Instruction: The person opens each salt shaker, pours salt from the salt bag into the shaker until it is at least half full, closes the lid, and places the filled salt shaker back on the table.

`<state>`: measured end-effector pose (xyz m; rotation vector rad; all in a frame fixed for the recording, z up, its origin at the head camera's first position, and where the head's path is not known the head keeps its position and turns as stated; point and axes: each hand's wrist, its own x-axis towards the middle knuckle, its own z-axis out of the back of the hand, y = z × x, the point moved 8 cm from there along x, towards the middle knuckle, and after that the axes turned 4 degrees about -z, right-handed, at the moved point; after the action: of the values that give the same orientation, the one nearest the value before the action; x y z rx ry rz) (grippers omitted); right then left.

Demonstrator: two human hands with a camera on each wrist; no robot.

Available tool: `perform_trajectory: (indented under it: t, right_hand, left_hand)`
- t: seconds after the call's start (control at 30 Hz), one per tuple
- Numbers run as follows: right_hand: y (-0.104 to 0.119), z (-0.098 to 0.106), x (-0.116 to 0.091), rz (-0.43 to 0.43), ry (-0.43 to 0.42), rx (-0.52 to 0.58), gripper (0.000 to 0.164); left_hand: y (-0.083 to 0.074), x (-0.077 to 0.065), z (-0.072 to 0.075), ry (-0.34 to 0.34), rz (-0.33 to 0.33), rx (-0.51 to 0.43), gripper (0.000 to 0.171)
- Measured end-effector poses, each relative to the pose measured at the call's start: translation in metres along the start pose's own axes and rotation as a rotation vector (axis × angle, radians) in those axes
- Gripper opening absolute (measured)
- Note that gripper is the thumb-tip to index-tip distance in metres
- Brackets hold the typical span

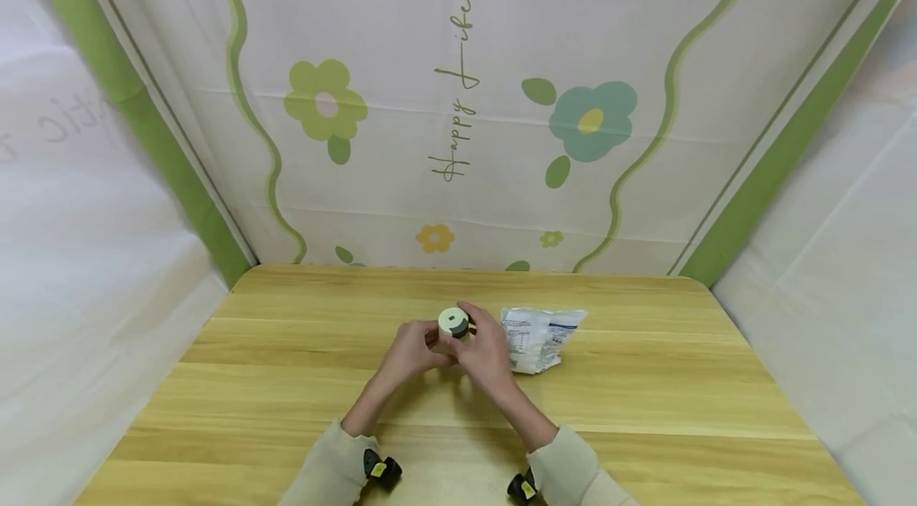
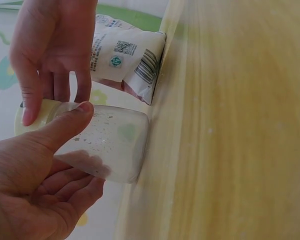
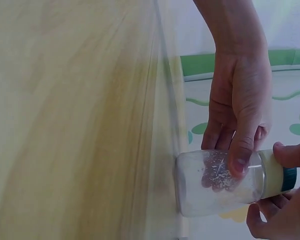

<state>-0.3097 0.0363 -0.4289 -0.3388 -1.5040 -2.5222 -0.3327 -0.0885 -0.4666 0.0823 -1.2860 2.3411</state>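
A clear plastic jar [image 3: 195, 192] stands upright on the wooden table, with small pale flecks scattered over its see-through wall. Its round lid [image 1: 453, 321] is cream with a dark green section, seen from above in the head view. My left hand [image 1: 408, 351] grips the jar's body, thumb on the near side and fingers round behind. At the top, my right hand [image 1: 489, 351] holds the lid between thumb and fingers. Both wrist views show the lid [image 2: 35, 117] seated on the jar's neck.
A white printed plastic bag [image 1: 533, 340] with a barcode lies just right of my right hand. Behind the far edge of the wooden table [image 1: 286, 387] hangs a white flowered curtain [image 1: 387, 29], and pale fabric walls rise on both sides.
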Motion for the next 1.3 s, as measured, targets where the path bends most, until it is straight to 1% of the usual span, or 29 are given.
perform_trajectory:
  t: [0.1, 0.2, 0.33, 0.5, 0.63, 0.77, 0.97, 1.13, 1.3]
  right_hand:
    - [-0.0010, -0.0001, -0.0002, 0.005, 0.012, 0.021, 0.065]
    - [-0.0029, -0.0001, -0.0002, 0.005, 0.009, 0.046, 0.061]
    - [-0.0058, 0.0005, -0.0002, 0.006, -0.003, 0.046, 0.055]
    - [-0.0074, 0.0002, -0.0003, 0.007, 0.026, 0.054, 0.059]
    - [-0.0070, 0.0000, 0.0000, 0.010, 0.043, 0.068, 0.062]
    - [-0.0063, -0.0005, 0.0008, 0.016, 0.033, 0.059, 0.062]
    - [-0.0059, 0.0013, 0.0014, -0.006, 0.000, 0.045, 0.057]
    - [-0.0047, 0.0010, 0.0010, 0.007, 0.025, 0.055, 0.058]
    - [-0.0044, -0.0007, 0.0002, 0.015, 0.040, 0.066, 0.063]
  left_hand:
    - [0.0001, -0.0006, -0.0002, -0.001, -0.007, -0.003, 0.027]
    - [0.0010, -0.0009, -0.0004, 0.005, -0.002, -0.017, 0.029]
    - [0.0004, -0.0010, -0.0009, 0.010, -0.001, -0.016, 0.027]
    - [-0.0009, -0.0001, -0.0001, 0.008, 0.013, 0.009, 0.023]
    - [-0.0022, -0.0004, 0.0007, 0.009, 0.006, -0.007, 0.026]
    - [-0.0016, -0.0012, -0.0004, 0.011, -0.008, -0.025, 0.029]
    - [-0.0005, -0.0017, -0.0019, 0.012, 0.009, -0.039, 0.029]
    - [0.0000, -0.0013, -0.0011, 0.003, 0.017, -0.019, 0.028]
    - [-0.0019, -0.0021, -0.0001, 0.006, -0.002, -0.028, 0.029]
